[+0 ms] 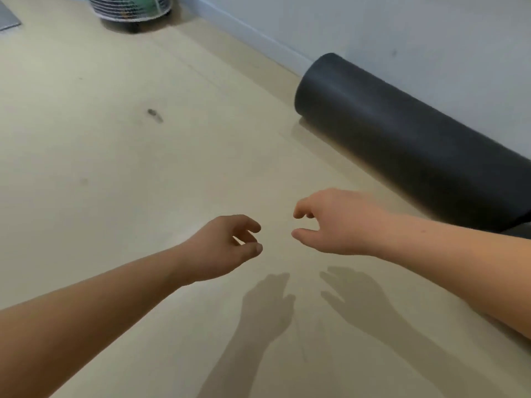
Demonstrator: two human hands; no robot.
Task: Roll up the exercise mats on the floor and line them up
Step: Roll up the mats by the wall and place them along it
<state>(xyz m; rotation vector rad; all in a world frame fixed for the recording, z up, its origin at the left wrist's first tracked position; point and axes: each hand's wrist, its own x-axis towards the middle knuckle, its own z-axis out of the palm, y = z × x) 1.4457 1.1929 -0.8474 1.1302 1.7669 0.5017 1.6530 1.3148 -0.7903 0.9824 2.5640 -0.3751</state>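
Note:
A dark grey rolled-up exercise mat (402, 133) lies on the beige floor against the wall at the right, running from the upper middle toward the right edge. My left hand (221, 248) hovers above the floor in the middle, fingers loosely curled and holding nothing. My right hand (336, 222) hangs beside it, a little to the right, also loosely curled and empty, short of the rolled mat. Both hands cast shadows on the floor below them.
A white wire-caged fan (130, 8) stands on the floor at the top. A grey flat corner (8, 18) shows at the top left edge. A pale wall with a baseboard (258, 35) runs along the right. A small dark mark (153, 114) is on the floor.

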